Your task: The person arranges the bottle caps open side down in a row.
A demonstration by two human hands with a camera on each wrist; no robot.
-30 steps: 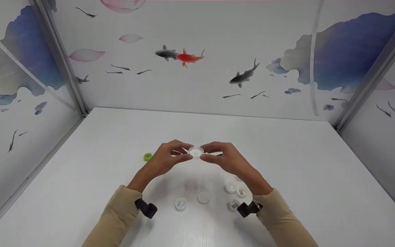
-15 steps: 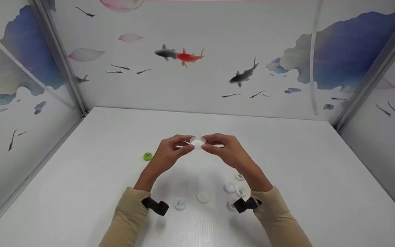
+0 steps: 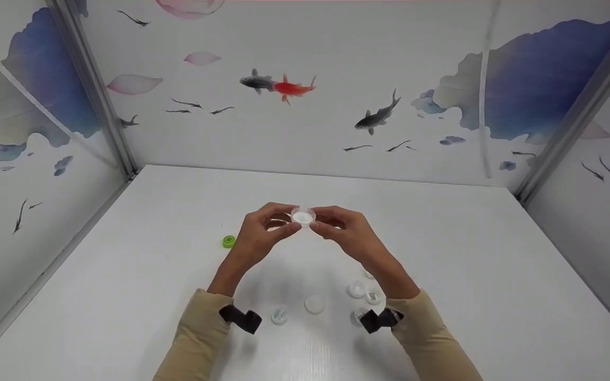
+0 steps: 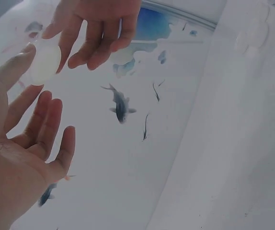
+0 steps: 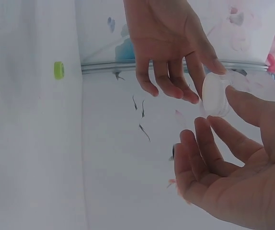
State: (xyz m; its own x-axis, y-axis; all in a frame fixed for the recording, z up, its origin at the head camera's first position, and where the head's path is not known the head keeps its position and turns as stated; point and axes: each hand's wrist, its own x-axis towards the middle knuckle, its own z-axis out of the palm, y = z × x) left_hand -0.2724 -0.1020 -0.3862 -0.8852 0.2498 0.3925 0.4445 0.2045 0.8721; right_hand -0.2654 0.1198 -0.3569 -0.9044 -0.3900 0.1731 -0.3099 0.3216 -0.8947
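A small round plastic jar (image 3: 303, 217), clear at the sides with a white face, is held up over the table between both hands. My left hand (image 3: 262, 230) pinches its left side between thumb and forefinger, and my right hand (image 3: 350, 233) pinches the opposite side the same way. In the right wrist view the jar (image 5: 216, 95) shows a ridged edge beside its white disc. From the left wrist the jar (image 4: 46, 62) appears pale and rounded, partly covered by fingers. The other fingers of both hands are spread loosely away from it.
On the white table (image 3: 151, 317) a green round cap (image 3: 229, 242) lies left of the left hand. Nearer me lie a flat white disc (image 3: 314, 304) and a clear round piece (image 3: 279, 315). Several small round pieces (image 3: 357, 289) cluster by the right wrist. Printed walls surround the table.
Both hands have raised the jar and moved it slightly farther from me, mostly in the first half second. Their pinch on it looks the same, and the table pieces stay put.
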